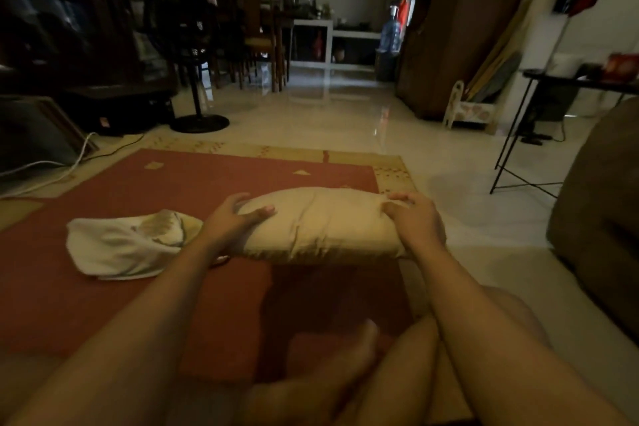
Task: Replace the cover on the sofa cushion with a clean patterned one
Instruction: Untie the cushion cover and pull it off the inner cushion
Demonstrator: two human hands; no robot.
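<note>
Head view: the person sits on the floor, legs and a foot in the lower frame, both arms stretched fwd. The cushion (321, 225), plain beige w/ no patterned cover on it, is held up off the red rug (138, 304); its shadow falls on the rug right below. Long axis runs left-right across the view, approx level, one broad face turned toward the camera.

The cushion sits btwn the two hands, one at each short end. The left hand (235, 221) grips the left end, fingers curled over the top edge, thumb laid on the near face. The right hand (415, 218) grips the right end, fingers bunching the fabric at the upper corner.

A crumpled whitish cover (128, 245) w/ a faint print lies on the rug just left of the left hand, touched by neither hand.

Brown sofa (601, 211) at right edge, standing fan (183, 28) in the bg at left, glossy tiled floor (328, 121) beyond the rug.
</note>
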